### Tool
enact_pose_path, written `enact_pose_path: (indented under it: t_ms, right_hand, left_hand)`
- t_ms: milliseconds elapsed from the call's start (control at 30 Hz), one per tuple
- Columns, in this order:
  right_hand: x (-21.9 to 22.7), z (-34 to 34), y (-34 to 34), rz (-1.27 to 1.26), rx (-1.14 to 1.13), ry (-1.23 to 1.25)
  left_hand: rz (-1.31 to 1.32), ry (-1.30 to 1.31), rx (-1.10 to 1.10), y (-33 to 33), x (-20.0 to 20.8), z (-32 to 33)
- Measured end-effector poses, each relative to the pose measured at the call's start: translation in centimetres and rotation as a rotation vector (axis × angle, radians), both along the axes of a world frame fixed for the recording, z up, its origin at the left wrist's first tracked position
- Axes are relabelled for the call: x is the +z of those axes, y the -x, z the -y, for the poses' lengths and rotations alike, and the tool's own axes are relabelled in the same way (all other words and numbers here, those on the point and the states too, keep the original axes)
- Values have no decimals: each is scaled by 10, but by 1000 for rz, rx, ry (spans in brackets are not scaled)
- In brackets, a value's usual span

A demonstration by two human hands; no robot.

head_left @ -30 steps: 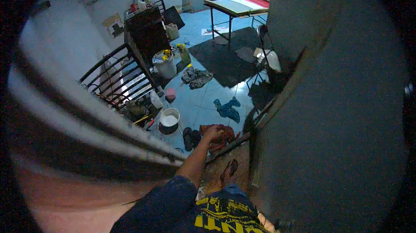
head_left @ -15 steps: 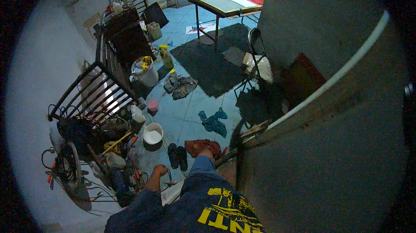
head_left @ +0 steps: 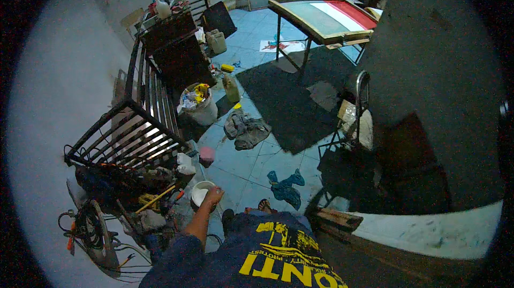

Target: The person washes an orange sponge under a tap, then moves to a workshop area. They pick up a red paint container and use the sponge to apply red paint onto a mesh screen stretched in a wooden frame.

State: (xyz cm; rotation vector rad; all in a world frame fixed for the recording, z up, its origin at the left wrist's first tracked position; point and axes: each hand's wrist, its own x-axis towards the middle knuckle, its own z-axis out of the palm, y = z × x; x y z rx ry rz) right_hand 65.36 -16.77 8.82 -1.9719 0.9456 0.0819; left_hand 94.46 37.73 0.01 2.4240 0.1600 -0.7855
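My left hand (head_left: 213,197) reaches down and forward from the lower left, its fingers over the rim of a small white bucket (head_left: 199,194) standing on the blue tiled floor. A pink cup (head_left: 206,154) sits just beyond the bucket. My feet in sandals (head_left: 263,206) show beside it, above my dark shirt with yellow print. My right hand is out of sight.
A black metal rack (head_left: 134,133) lies left of the bucket, with cables and tools (head_left: 96,226) in front of it. Farther off are a rubbish-filled pail (head_left: 202,110), grey rags (head_left: 246,130), a blue cloth (head_left: 286,187), a dark mat (head_left: 289,100), a chair (head_left: 356,122) and a table (head_left: 326,16).
The view has swung left and down toward the floor. My left hand has moved forward from the tool pile and now rests on the white bucket's rim.
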Motion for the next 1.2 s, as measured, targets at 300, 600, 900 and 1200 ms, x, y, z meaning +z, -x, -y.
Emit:
enact_pose_path:
  t_ms: [300, 600, 900, 1200]
  right_hand:
    - [130, 109, -339, 542, 515, 434]
    - [12, 52, -665, 624, 321, -757]
    - [35, -57, -849, 356, 669, -437]
    - [36, -44, -1027, 506, 759, -20]
  left_hand:
    - [-40, 953, 639, -272, 126, 155]
    - [-399, 1795, 804, -452, 158, 279]
    - [-100, 1485, 913, -563, 144, 233]
    - [140, 724, 1005, -694, 62, 23]
